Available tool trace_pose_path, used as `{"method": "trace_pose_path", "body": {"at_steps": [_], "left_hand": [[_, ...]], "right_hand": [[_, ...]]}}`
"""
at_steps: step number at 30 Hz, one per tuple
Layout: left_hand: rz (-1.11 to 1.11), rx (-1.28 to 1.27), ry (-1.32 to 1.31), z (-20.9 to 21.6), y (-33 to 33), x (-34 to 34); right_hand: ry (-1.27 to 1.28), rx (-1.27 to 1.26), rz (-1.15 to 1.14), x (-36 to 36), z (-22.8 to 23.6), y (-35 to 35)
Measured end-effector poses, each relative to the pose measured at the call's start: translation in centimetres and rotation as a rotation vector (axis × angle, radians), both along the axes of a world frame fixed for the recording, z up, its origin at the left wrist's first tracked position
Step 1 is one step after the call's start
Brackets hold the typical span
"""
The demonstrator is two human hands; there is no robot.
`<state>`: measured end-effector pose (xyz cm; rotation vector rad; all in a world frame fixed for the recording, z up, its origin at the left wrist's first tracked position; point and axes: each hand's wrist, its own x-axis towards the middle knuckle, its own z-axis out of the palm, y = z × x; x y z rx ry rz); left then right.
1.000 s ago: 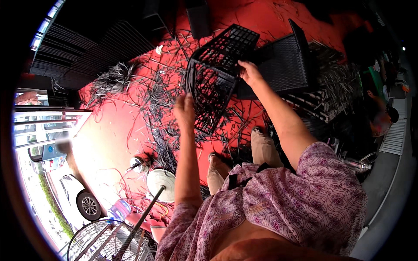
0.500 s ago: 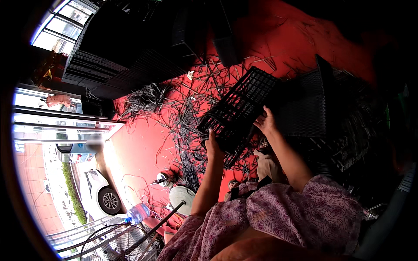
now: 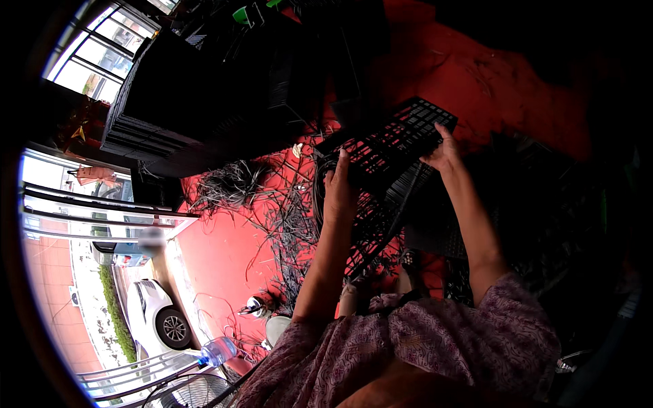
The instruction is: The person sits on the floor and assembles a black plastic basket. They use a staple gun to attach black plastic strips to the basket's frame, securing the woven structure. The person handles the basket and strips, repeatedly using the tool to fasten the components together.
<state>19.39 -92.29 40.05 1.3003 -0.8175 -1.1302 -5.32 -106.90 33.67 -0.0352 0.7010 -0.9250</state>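
A black open-lattice plastic crate or panel [image 3: 389, 151] is held up before me above the red floor [image 3: 224, 238]. My left hand [image 3: 339, 187] grips its near left side, thumb up on the edge. My right hand [image 3: 443, 151] holds its right end, with the thumb on top and the fingers curled beneath. More black lattice hangs or lies below it, and in the dark I cannot tell whether it is the same piece. Cut black strips [image 3: 231, 183] are strewn over the floor beyond and left of my hands.
A tall stack of flat black sheets [image 3: 146, 129] stands at the far left. Near the left lie a blue water bottle [image 3: 218, 351], a standing fan [image 3: 194, 393] and a metal kettle-like pot [image 3: 256, 307]. Dark piles fill the right. A white car [image 3: 160, 316] shows outside.
Both hands have moved farther out with the lattice piece, my right hand also to the right. The piece has turned flatter across the view. My head view has shifted slightly.
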Motion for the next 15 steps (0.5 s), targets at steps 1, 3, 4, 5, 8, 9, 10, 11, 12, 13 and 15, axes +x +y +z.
{"method": "trace_pose_path", "body": {"at_steps": [1,3,4,5,8,9,10,11,12,13,15], "left_hand": [[-0.051,-0.024,0.05,1.2,-0.8,-0.1],[-0.08,-0.089,0.147,4.5,-2.8,-0.9],[-0.089,-0.12,0.196,5.8,-3.6,-1.1],[-0.099,-0.108,0.281,7.1,-4.1,-1.1],[-0.144,-0.006,0.604,10.1,-5.3,0.0],[-0.177,-0.003,0.684,10.4,-5.8,0.6],[-0.263,-0.059,0.753,11.2,-6.5,1.2],[-0.292,-0.037,0.765,11.5,-7.7,2.0],[-0.316,-0.029,0.659,11.7,-8.8,3.0],[-0.33,-0.034,0.561,11.8,-10.1,3.9],[-0.351,0.0,0.523,11.9,-12.0,5.2]], "right_hand": [[0.028,-0.011,-0.014,-0.2,2.2,-0.5],[-0.009,-0.104,-0.109,-0.7,5.2,-2.3],[0.043,-0.073,-0.159,-0.2,6.9,-3.2],[0.1,-0.042,-0.211,0.2,9.0,-3.8],[0.177,-0.135,-0.208,0.3,11.9,-6.2],[0.248,-0.152,-0.219,0.5,12.7,-6.9],[0.32,-0.125,-0.264,0.5,13.3,-7.8],[0.386,-0.117,-0.315,0.8,14.6,-9.1],[0.448,-0.154,-0.322,1.0,15.3,-9.4],[0.518,-0.202,-0.319,1.2,16.1,-10.4],[0.584,-0.24,-0.37,1.7,17.7,-12.1]]}}
